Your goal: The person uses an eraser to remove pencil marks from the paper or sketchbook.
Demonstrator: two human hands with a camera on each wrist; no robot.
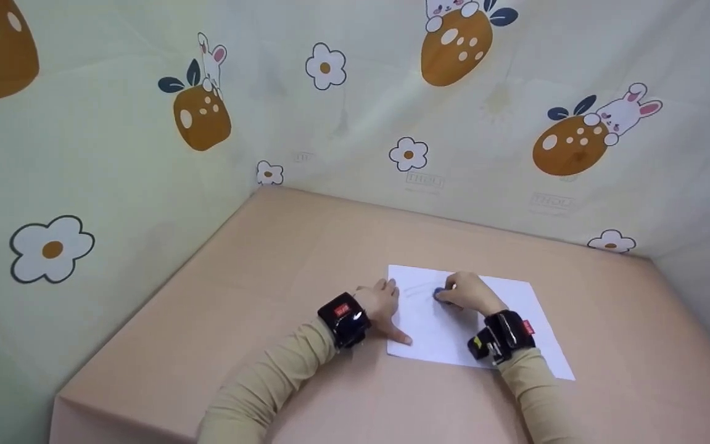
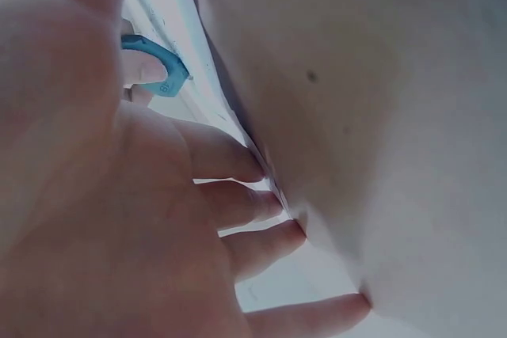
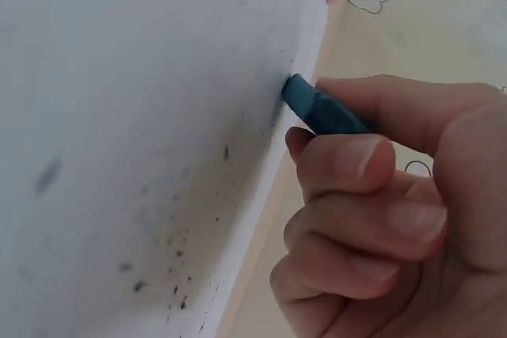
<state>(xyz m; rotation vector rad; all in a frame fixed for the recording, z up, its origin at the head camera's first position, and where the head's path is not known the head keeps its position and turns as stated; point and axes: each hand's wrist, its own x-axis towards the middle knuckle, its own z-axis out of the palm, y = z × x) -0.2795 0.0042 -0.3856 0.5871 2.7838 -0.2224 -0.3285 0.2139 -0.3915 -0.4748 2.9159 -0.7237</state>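
Note:
A white sheet of paper (image 1: 429, 336) lies on the table, with faint grey marks near its upper left. My right hand (image 1: 470, 292) pinches a small blue eraser (image 3: 326, 110) between thumb and curled fingers, its tip against the paper. Dark crumbs (image 3: 181, 254) are scattered over the sheet in the right wrist view. At the sheet's left edge, my left hand (image 1: 382, 308) presses down with fingers spread and thumb stretched out toward the lower edge. The left wrist view shows these straight fingers (image 2: 269, 243) touching the surface, with the eraser (image 2: 168, 73) beyond them.
A tan cloth (image 1: 256, 271) covers the table around the paper. Behind and to the left hang pale curtains (image 1: 355, 117) printed with flowers, rabbits and orange fruit. Each wrist carries a black camera strap (image 1: 343, 319).

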